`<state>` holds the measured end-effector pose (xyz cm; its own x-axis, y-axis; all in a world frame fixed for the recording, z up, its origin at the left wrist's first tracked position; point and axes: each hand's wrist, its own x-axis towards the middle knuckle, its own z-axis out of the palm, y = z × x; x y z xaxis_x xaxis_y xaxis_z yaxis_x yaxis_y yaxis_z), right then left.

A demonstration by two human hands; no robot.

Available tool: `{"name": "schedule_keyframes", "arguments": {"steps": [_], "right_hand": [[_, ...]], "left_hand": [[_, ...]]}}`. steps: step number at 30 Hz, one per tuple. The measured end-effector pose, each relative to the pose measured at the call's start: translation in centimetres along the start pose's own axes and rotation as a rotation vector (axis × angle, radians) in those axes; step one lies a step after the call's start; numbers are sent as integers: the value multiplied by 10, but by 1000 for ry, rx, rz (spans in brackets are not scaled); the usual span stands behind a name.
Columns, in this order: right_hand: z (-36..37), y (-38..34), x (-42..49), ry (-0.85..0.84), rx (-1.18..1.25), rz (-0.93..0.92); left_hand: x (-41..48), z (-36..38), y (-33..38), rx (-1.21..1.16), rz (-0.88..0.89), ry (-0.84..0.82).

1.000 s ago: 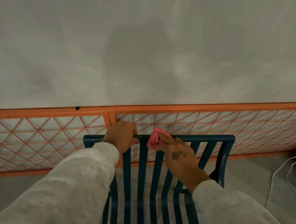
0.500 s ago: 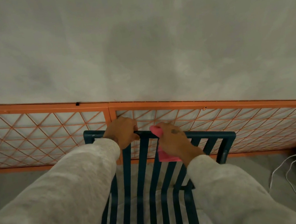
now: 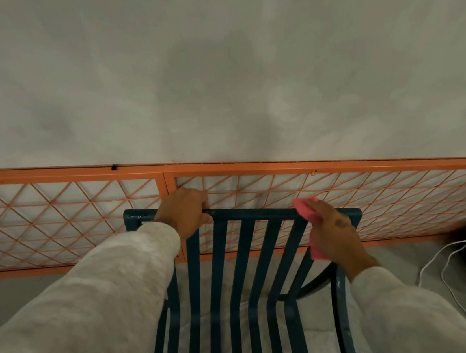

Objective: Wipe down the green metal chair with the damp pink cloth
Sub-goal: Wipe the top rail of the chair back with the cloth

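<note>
Probably early: right hand (image 3: 334, 234) clutches pink cloth (image 3: 305, 208) on the green metal chair (image 3: 277, 262) top rail (image 3: 254, 212), left hand (image 3: 184, 212) gripping alongside; slats (image 3: 222, 266) below remain.

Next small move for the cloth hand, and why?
Probably slide the right hand and pink cloth rightward over the top-rail corner of the chair: the cloth sits just short of it, and the left hand grips the rail, steadying the chair.
</note>
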<state>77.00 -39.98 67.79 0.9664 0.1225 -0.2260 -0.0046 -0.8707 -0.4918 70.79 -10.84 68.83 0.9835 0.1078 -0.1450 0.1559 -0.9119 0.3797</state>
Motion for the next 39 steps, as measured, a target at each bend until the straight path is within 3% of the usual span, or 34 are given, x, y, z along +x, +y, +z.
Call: {"name": "schedule_keyframes", "arguments": {"steps": [4,10,13,16,20,24,28,35,39], "right_hand": [[26,-31,-11,55,63,6],[83,-88,-30,-125,142,-283],[81,-89,-24,-196,82,-367],[61,-63,-20,-145,-17,-439],[25,-12,-11,-6,9,-249],[7,-7,0,-4,-7,-25],[29,-39,-15,15,8,-109],[60,-73,-10,-217,-58,-343],[29,-52,5,-259,-99,-313]], "left_hand": [[-1,1,0,-7,-4,12],[-1,1,1,3,-7,13],[0,1,2,10,-9,12],[-2,1,2,-2,-7,12],[-4,1,3,-15,-6,9],[-4,1,3,-6,-14,9],[-4,-1,4,22,-11,-13],[9,1,22,44,42,-109],[19,12,49,45,85,-138]]}}
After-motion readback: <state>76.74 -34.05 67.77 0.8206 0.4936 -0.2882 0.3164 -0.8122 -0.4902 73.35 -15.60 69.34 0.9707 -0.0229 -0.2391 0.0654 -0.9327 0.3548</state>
